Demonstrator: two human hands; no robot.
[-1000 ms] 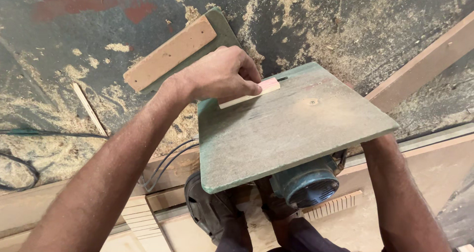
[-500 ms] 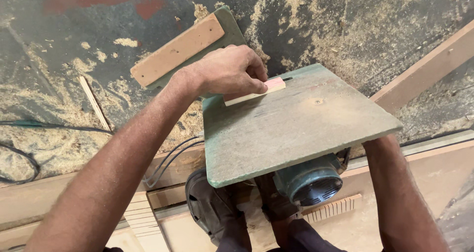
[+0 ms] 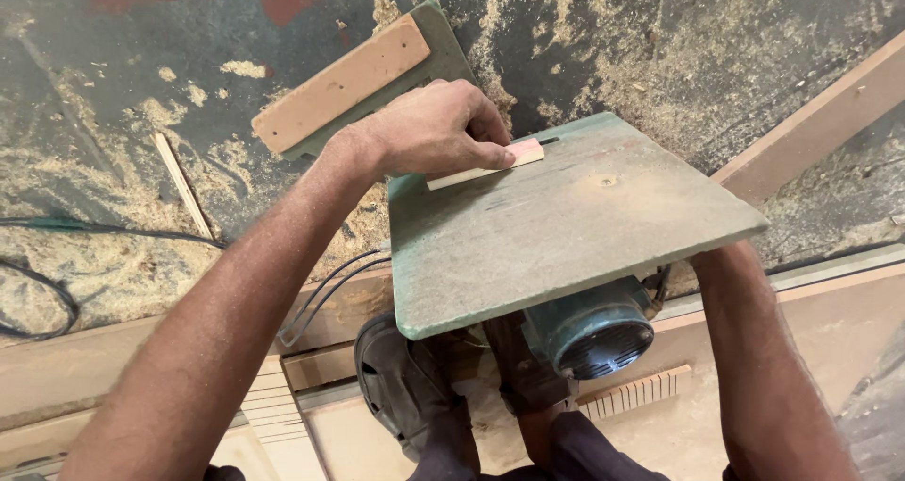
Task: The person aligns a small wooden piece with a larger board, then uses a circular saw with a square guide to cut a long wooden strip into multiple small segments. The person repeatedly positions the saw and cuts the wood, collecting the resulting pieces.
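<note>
The left hand point(image 3: 438, 127) presses fingers flat on one thin wood strip point(image 3: 485, 167), pinning it near the far edge of the green desk point(image 3: 566, 245), beside a slot; the step looks like feeding the strip along, which calls for steady downward pressure with fingertips kept off the slot. The right forearm passes under the desk, its hand hidden, so I cannot tell its state. Below sit one motor point(image 3: 594, 335), one shoe point(image 3: 401, 387) and, on the sawdusty floor, one board point(image 3: 341, 83).
</note>
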